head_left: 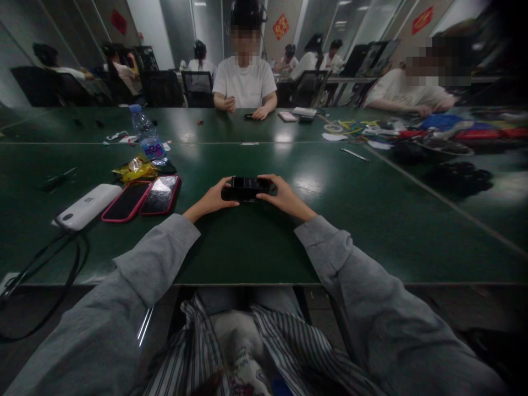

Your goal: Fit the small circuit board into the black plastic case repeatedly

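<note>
A small black boxy device (246,187) lies on the dark green table (256,242) in front of me. My left hand (213,199) grips its left end with curled fingers and thumb. My right hand (281,196) clasps its right end the same way. Both arms wear grey sleeves and reach out over the table edge.
To the left lie two phones in red cases (142,198), a white power bank (88,205) with a black cable, a yellow snack wrapper (134,168) and a water bottle (147,136). A person in a white shirt (245,82) sits opposite. Colourful clutter (416,135) covers the right side.
</note>
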`<state>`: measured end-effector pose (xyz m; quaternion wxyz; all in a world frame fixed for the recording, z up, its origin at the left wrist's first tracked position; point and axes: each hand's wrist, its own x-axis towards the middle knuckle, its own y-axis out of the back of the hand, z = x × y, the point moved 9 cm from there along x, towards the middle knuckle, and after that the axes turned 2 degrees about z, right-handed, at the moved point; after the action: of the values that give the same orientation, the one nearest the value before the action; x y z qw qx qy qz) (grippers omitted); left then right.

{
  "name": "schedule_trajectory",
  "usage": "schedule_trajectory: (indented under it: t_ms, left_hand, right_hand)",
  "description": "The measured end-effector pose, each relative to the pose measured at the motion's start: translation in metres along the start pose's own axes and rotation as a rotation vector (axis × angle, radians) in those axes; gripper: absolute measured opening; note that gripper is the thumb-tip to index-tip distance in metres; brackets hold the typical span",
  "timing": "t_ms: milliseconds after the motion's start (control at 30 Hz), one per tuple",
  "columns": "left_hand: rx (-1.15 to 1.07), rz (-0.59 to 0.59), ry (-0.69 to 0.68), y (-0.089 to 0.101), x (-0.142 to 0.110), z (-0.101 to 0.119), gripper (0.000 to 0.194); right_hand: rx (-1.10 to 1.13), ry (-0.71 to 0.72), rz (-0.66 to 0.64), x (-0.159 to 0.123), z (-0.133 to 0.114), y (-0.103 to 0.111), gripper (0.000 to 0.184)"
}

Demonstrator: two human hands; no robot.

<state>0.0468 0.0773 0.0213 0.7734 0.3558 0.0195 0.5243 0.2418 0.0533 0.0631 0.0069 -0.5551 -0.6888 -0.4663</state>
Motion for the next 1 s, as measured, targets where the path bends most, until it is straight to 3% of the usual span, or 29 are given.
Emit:
schedule_trajectory:
  t_ms: [167,367,600,867,1000]
  left_hand:
    - [0.012,0.001,0.003,0.000,0.000,-0.001,0.084]
    - [0.019,-0.017,-0.027,-0.001,0.000,0.001,0.083]
    - [0.063,0.013,-0.047,0.003,-0.001,0.009,0.089]
    - [0.037,-0.023,-0.087,0.002,-0.002,0.024,0.065]
    - [0.026,-0.012,-0.088,0.002,-0.001,0.023,0.061]
  right_hand:
    - [0.022,-0.015,0.032,0.000,0.006,0.002,0.051]
    - [0.115,-0.099,-0.028,-0.005,0.021,-0.011,0.050]
    - [0.041,-0.082,0.002,-0.005,0.018,-0.006,0.074]
    - [0.022,-0.048,-0.047,-0.006,0.011,-0.007,0.052]
    - [0.021,-0.055,-0.058,-0.005,0.010,-0.008,0.049]
